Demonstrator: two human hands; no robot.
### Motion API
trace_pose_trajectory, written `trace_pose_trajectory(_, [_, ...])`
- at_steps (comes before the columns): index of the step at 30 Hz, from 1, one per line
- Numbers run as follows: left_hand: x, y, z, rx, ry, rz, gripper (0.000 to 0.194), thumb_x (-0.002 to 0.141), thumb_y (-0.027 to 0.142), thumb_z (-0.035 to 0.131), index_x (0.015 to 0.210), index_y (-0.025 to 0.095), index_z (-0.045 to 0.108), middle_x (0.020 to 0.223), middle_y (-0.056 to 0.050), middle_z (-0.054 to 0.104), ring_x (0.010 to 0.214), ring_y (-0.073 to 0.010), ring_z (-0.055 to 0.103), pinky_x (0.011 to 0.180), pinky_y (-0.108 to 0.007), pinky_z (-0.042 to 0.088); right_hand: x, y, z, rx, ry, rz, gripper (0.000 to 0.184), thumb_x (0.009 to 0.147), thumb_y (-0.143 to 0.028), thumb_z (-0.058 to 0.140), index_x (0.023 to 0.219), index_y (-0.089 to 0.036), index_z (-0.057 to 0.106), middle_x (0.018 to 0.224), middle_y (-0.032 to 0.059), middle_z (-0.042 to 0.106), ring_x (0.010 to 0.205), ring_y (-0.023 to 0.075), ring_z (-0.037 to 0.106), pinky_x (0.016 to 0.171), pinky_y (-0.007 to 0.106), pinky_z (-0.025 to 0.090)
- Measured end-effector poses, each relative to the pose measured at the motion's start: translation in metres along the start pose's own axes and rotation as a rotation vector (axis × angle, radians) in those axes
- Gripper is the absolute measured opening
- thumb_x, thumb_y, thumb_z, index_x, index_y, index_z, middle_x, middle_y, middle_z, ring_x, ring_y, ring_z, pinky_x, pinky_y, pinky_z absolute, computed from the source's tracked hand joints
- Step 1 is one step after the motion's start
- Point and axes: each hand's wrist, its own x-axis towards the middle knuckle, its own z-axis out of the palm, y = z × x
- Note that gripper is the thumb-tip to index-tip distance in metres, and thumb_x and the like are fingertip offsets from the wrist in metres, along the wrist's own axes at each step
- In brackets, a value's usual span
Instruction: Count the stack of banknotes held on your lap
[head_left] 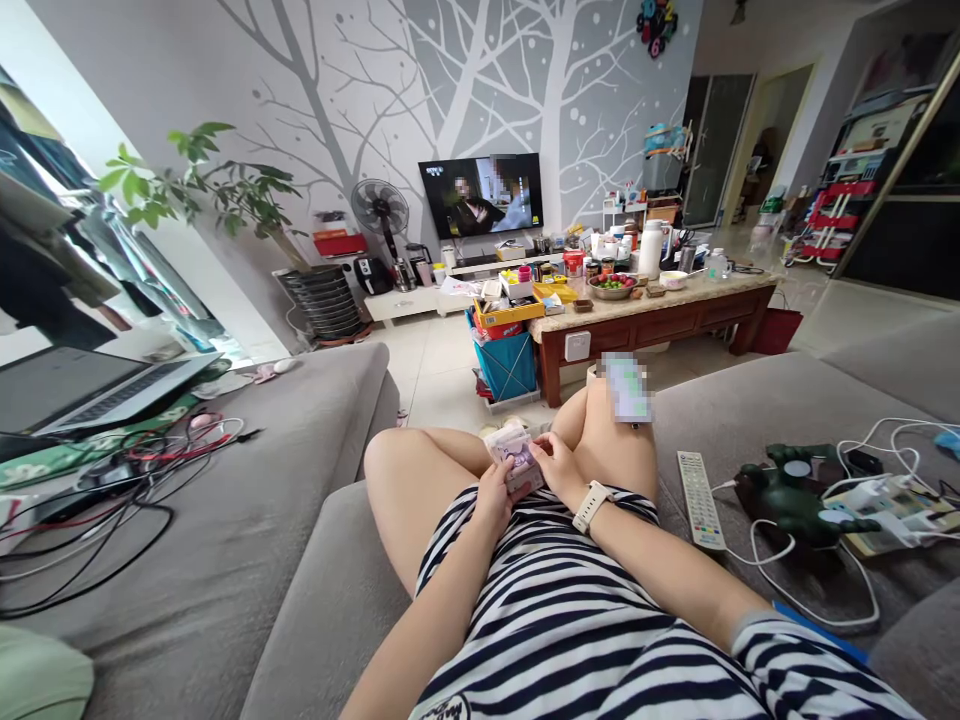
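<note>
A small stack of purplish banknotes (510,445) is held low over my lap, between my bare legs. My left hand (495,492) grips the stack from the left side, its thumb lying across the face of the notes. From the right, my right hand (559,468) pinches at the edge of the notes with thumb and fingertips. A pale watch (592,506) is strapped round my right wrist. On my right knee rests a phone-like object (628,388), its screen blurred out.
To my right on the grey sofa (720,410) lie a remote control (701,500), a dark green figure (802,500) and white cables. To my left are a laptop (90,390) and tangled cords (135,460). A cluttered coffee table (637,340) stands ahead.
</note>
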Motion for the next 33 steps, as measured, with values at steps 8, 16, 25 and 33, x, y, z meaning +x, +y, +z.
trace_pose_trajectory(8, [0.0, -0.002, -0.002, -0.021, -0.012, -0.013, 0.019, 0.073, 0.016, 0.067, 0.091, 0.016, 0.063, 0.084, -0.006, 0.067, 0.073, -0.0175, 0.065, 0.065, -0.033, 0.056, 0.001, 0.002, 0.0, -0.126, -0.023, 0.019, 0.029, 0.081, -0.045, 0.054, 0.067, -0.02, 0.051, 0.064, -0.0009, 0.054, 0.064, 0.0162, 0.051, 0.062, 0.027, 0.039])
trace_pose_trajectory(16, [0.003, 0.004, -0.001, -0.111, 0.008, -0.117, 0.03, 0.085, 0.035, 0.057, 0.106, 0.014, 0.064, 0.093, -0.011, 0.069, 0.076, -0.0215, 0.067, 0.064, -0.036, 0.056, 0.001, 0.004, -0.001, 0.073, -0.058, 0.01, 0.025, 0.078, -0.044, 0.057, 0.076, -0.019, 0.057, 0.07, 0.0002, 0.058, 0.068, 0.0164, 0.053, 0.066, 0.028, 0.044])
trace_pose_trajectory(25, [0.007, 0.001, -0.002, -0.059, 0.027, -0.131, 0.027, 0.087, 0.034, 0.054, 0.103, 0.015, 0.065, 0.092, -0.011, 0.07, 0.072, -0.0195, 0.067, 0.064, -0.034, 0.056, 0.0, -0.001, -0.003, 0.228, -0.133, 0.067, 0.028, 0.078, -0.046, 0.057, 0.079, -0.019, 0.061, 0.071, 0.003, 0.061, 0.07, 0.0185, 0.054, 0.064, 0.03, 0.045])
trace_pose_trajectory(33, [0.006, 0.003, 0.0, -0.053, 0.019, -0.124, 0.027, 0.087, 0.033, 0.053, 0.105, 0.014, 0.064, 0.096, -0.012, 0.069, 0.076, -0.0208, 0.068, 0.064, -0.034, 0.057, 0.0, -0.005, -0.005, 0.192, -0.12, 0.075, 0.033, 0.079, -0.052, 0.054, 0.074, -0.02, 0.059, 0.063, 0.0012, 0.056, 0.067, 0.0185, 0.053, 0.059, 0.029, 0.042])
